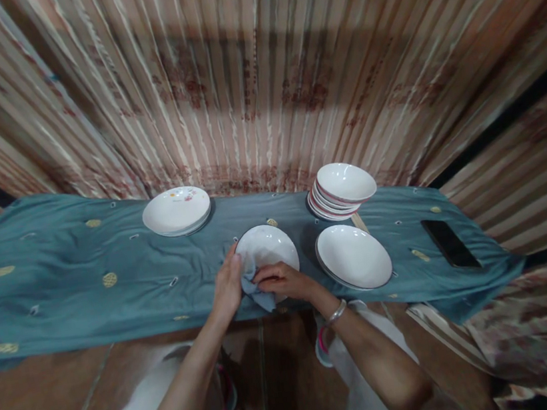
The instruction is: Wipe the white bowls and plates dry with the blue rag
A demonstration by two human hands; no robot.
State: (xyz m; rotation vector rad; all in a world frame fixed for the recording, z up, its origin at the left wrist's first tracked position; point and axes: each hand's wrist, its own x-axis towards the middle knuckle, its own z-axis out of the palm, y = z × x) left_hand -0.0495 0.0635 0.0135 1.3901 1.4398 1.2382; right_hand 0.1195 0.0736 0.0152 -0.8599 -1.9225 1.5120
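In front of me a white plate with a dark rim (269, 244) lies near the table's front edge. My left hand (228, 283) grips its left rim. A blue-grey cloth (260, 295) is bunched under the fingers of my right hand (283, 280), pressed against the plate's lower left part. To the right sits a short stack of white dark-rimmed plates (355, 256). Behind that stands a taller stack of white bowls with red rims (346, 183), the top one tilted. At the back left are stacked plates with a flower print (177, 211).
A teal patterned cloth (59, 260) covers the long narrow table, with folds along it. Toward the right end lies a black phone (450, 243). A pleated curtain (238, 88) hangs right behind the table. My legs and shoes are below the front edge.
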